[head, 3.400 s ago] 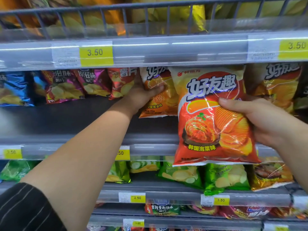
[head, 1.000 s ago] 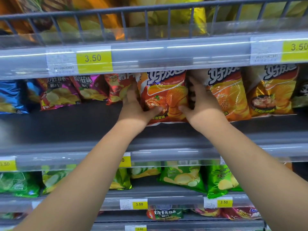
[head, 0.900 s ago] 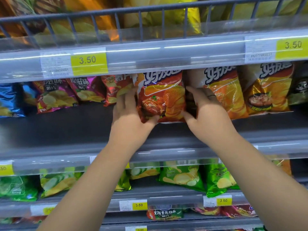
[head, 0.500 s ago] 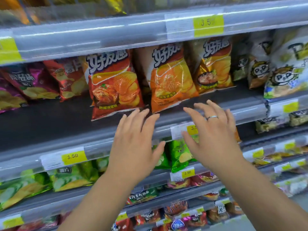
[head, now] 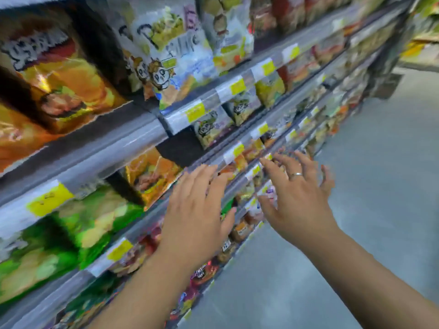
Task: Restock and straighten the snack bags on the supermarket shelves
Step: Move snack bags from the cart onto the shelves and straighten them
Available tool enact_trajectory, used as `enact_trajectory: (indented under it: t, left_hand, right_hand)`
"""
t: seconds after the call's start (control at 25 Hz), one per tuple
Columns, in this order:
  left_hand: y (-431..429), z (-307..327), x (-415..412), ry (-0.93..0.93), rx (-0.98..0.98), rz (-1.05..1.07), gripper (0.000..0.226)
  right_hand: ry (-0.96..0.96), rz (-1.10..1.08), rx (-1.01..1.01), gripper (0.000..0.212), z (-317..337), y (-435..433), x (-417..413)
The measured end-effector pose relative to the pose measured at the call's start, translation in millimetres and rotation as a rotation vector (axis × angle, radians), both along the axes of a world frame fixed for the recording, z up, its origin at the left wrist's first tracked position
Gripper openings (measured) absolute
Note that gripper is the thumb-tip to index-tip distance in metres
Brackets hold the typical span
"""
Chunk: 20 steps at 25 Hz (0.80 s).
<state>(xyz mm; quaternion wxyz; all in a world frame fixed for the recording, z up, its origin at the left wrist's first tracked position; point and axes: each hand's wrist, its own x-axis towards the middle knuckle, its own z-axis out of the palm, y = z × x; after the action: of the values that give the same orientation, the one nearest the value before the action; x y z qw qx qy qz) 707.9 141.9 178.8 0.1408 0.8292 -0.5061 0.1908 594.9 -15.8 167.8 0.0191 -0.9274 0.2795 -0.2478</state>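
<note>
Left hand (head: 197, 217) and right hand (head: 297, 203) are hovering before grey metal shelves (head: 107, 148), fingers spread, gripping nothing. Orange foil snack bags (head: 64, 74) are standing at the upper shelf's front edge, green foil bags (head: 71, 233) just below.

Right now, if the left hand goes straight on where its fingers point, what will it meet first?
Likely the shelf rail with its price tag, just past the left hand; blur leaves depth unclear.

Left hand (head: 197, 217): I had it lower centre of frame, fingers straight, holding nothing.
Right hand (head: 299, 200): right of centre, fingers spread, empty.
</note>
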Motion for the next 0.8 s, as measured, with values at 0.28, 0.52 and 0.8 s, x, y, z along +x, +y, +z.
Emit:
enact_trajectory:
  t: [0.28,0.52,0.8]
  left_hand:
    - [-181.2,-36.0,-97.4,0.112,0.082,-0.309,0.062]
    - [-290.4,-57.9,-191.5,0.113,0.159,-0.684,0.066]
    - [-370.6,-100.4,-273.3,0.078,0.299,-1.107,0.066]
  right_hand:
    - [0.106,-0.406,0.057,0.071,-30.3,-123.2,-159.5]
    - [0.145,-0.778,0.214,0.069,-64.7,-160.2,-279.3]
    - [0.192,-1.176,0.396,0.070,-106.6,-157.4,-358.4]
